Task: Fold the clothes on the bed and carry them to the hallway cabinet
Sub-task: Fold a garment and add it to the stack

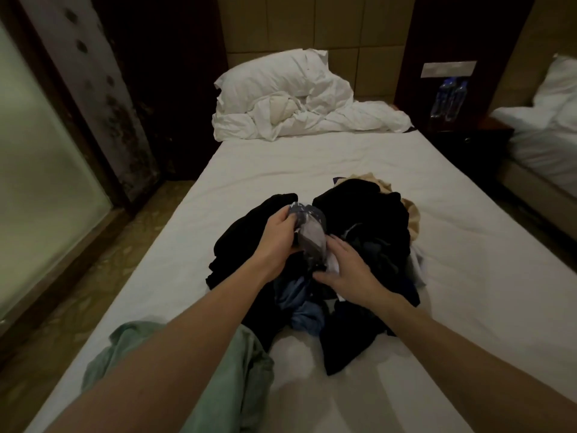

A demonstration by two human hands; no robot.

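Grey-blue cloth (309, 228), pinched in the left hand (278, 235) fingers above the dark clothes heap (359, 245) mid-bed (281, 157), should lift clear while the right hand (346, 270), fingers loosely spread, holds down clothes just beside it.

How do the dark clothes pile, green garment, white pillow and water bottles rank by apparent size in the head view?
1. Dark clothes pile
2. Green garment and white pillow: similar; nearness inflates the garment, unranked
3. Water bottles

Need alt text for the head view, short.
Both hands dig into a pile of dark clothes on a white bed: the left hand grips a grey-blue garment, the right hand rests open on the pile. A green garment lies nearer.
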